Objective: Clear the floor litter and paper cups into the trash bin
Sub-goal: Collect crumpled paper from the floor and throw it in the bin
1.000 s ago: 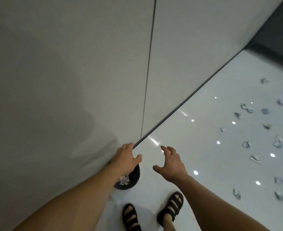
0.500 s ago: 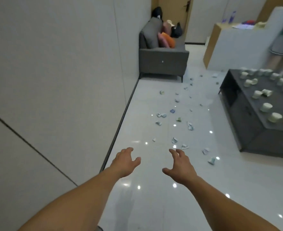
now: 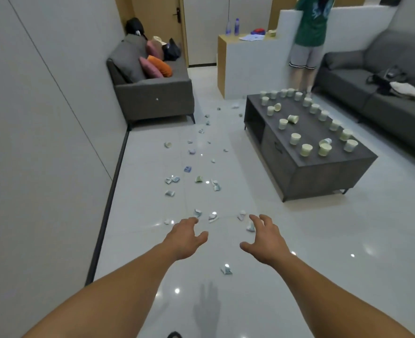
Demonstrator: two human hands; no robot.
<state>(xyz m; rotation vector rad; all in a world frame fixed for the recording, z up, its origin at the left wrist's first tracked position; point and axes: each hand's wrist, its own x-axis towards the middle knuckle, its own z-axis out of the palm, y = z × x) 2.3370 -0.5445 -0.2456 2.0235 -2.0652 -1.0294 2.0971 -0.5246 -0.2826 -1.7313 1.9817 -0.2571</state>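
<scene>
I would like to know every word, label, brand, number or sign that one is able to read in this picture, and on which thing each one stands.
No text here can be read.
On the green T-shirt: a pale print on the back, too blurred to read.
On the bottles on the counter: labels too small to read.
On the floor litter: blue printing on some scraps, too blurred to read.

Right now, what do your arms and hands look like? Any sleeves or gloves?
The left hand and right hand wear no gloves, and I see no rings, watch or bracelet. No sleeves show either; everything is bare up to the picture's edge.
</scene>
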